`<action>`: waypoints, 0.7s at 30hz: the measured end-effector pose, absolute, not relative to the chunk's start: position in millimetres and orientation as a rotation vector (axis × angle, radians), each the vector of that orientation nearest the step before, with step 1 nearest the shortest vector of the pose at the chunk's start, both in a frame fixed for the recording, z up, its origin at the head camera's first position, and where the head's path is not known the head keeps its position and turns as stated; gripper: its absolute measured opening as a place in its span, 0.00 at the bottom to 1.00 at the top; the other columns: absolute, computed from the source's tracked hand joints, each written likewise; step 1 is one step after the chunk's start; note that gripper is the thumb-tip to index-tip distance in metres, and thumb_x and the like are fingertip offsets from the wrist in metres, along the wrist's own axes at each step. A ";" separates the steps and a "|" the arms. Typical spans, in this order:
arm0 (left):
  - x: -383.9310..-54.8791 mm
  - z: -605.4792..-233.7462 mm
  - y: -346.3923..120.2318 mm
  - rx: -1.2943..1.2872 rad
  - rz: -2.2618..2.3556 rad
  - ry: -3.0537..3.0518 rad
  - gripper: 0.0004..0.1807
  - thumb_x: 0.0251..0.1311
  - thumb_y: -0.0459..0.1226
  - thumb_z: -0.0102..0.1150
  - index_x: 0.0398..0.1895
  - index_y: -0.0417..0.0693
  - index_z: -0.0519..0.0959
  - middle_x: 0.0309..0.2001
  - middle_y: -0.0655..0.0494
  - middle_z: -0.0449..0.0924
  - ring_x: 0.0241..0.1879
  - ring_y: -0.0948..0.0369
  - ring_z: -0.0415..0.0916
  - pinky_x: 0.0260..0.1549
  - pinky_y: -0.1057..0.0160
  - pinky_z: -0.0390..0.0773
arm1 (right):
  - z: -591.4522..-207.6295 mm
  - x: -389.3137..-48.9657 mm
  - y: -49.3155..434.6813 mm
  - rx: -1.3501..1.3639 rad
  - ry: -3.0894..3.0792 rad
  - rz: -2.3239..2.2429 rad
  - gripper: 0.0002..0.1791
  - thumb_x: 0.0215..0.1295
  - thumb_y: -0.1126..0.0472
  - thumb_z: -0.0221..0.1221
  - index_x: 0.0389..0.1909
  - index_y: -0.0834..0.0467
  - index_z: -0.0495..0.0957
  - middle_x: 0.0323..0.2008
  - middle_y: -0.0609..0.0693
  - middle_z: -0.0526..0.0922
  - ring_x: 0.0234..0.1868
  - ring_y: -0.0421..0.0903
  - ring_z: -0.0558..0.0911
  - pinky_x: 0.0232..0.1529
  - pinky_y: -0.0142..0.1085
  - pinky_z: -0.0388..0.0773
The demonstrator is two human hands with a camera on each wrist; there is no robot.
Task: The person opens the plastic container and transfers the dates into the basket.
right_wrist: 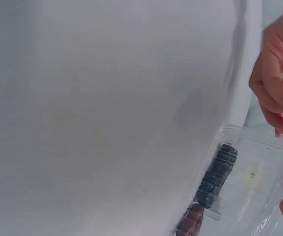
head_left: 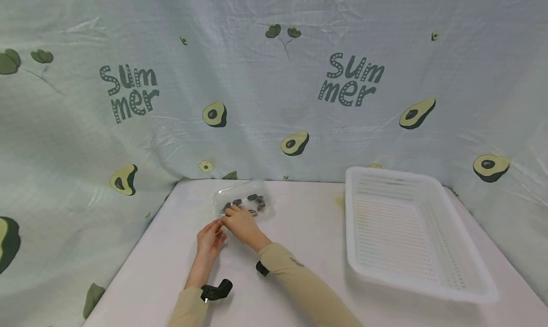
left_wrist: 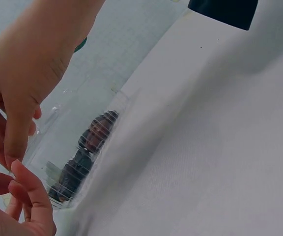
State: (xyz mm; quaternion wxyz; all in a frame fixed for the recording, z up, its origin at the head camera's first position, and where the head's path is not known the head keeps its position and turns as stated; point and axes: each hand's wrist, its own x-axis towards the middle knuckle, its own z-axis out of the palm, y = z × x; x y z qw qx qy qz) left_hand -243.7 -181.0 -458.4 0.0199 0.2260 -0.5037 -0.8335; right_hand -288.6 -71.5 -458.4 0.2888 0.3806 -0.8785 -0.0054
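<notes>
A clear plastic container lies near the table's back edge, holding several small dark and brownish pieces. In the left wrist view its ribbed side shows a row of these dark pieces. At the container's near left corner my left hand pinches the edge with curled fingers. My right hand reaches across from the right and pinches the edge beside it, fingertips meeting those of the left. In the right wrist view, the left hand touches the container's corner. The exact spot under the fingertips is partly hidden.
A large white perforated plastic basket stands on the right side of the white table. A pale curtain with avocado prints and lettering hangs behind the table and along its sides. Each wrist wears a black camera.
</notes>
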 end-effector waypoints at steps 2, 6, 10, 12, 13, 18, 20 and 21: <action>-242.3 -455.6 -180.5 0.716 -2.570 -1.568 0.15 0.62 0.31 0.44 0.21 0.54 0.74 0.20 0.64 0.71 0.21 0.70 0.67 0.22 0.74 0.74 | -458.7 -287.3 -71.4 1.049 -2.312 -0.102 0.06 0.58 0.55 0.55 0.33 0.44 0.80 0.33 0.39 0.76 0.39 0.37 0.74 0.36 0.29 0.72; -242.2 -454.1 -178.7 0.715 -2.554 -1.573 0.10 0.62 0.31 0.44 0.26 0.50 0.73 0.21 0.64 0.71 0.22 0.70 0.67 0.23 0.74 0.74 | -459.1 -285.8 -69.6 1.068 -2.273 -0.198 0.08 0.60 0.58 0.54 0.37 0.45 0.79 0.36 0.40 0.76 0.41 0.38 0.73 0.35 0.29 0.73; -242.9 -456.1 -179.5 0.703 -2.561 -1.564 0.12 0.62 0.32 0.45 0.23 0.53 0.74 0.22 0.64 0.71 0.23 0.70 0.67 0.23 0.74 0.73 | -460.0 -286.5 -70.2 1.050 -2.274 -0.202 0.08 0.60 0.58 0.54 0.38 0.45 0.79 0.36 0.40 0.76 0.41 0.38 0.74 0.35 0.28 0.73; -242.8 -457.3 -180.2 0.694 -2.572 -1.559 0.14 0.62 0.32 0.45 0.21 0.55 0.75 0.22 0.64 0.70 0.23 0.70 0.67 0.23 0.74 0.73 | -461.0 -287.0 -71.0 1.040 -2.281 -0.194 0.08 0.60 0.57 0.53 0.37 0.44 0.79 0.36 0.40 0.77 0.41 0.38 0.74 0.35 0.28 0.73; -242.7 -458.0 -180.7 0.691 -2.575 -1.562 0.16 0.62 0.32 0.45 0.20 0.56 0.75 0.22 0.64 0.70 0.24 0.70 0.67 0.23 0.74 0.73 | -461.9 -287.3 -71.5 1.037 -2.288 -0.189 0.08 0.60 0.57 0.53 0.37 0.44 0.79 0.36 0.40 0.77 0.41 0.38 0.74 0.35 0.28 0.73; -241.4 -459.7 -183.1 0.658 -2.577 -1.604 0.15 0.61 0.30 0.44 0.22 0.54 0.76 0.22 0.64 0.70 0.24 0.70 0.68 0.24 0.74 0.75 | -463.8 -287.4 -73.4 1.020 -2.307 -0.187 0.09 0.60 0.56 0.53 0.39 0.43 0.79 0.38 0.39 0.77 0.42 0.38 0.74 0.38 0.29 0.74; -242.0 -460.6 -184.1 0.651 -2.566 -1.630 0.11 0.62 0.30 0.43 0.27 0.51 0.76 0.22 0.64 0.71 0.24 0.71 0.68 0.25 0.74 0.75 | -463.4 -287.3 -73.5 1.017 -2.309 -0.197 0.10 0.61 0.56 0.52 0.40 0.43 0.78 0.39 0.39 0.77 0.43 0.38 0.74 0.39 0.30 0.74; -242.3 -460.8 -184.6 0.647 -2.558 -1.648 0.09 0.62 0.30 0.43 0.32 0.47 0.75 0.22 0.64 0.71 0.24 0.71 0.69 0.25 0.74 0.75 | -463.2 -287.2 -73.4 1.016 -2.309 -0.199 0.10 0.61 0.56 0.52 0.41 0.42 0.78 0.39 0.39 0.76 0.43 0.38 0.74 0.39 0.30 0.74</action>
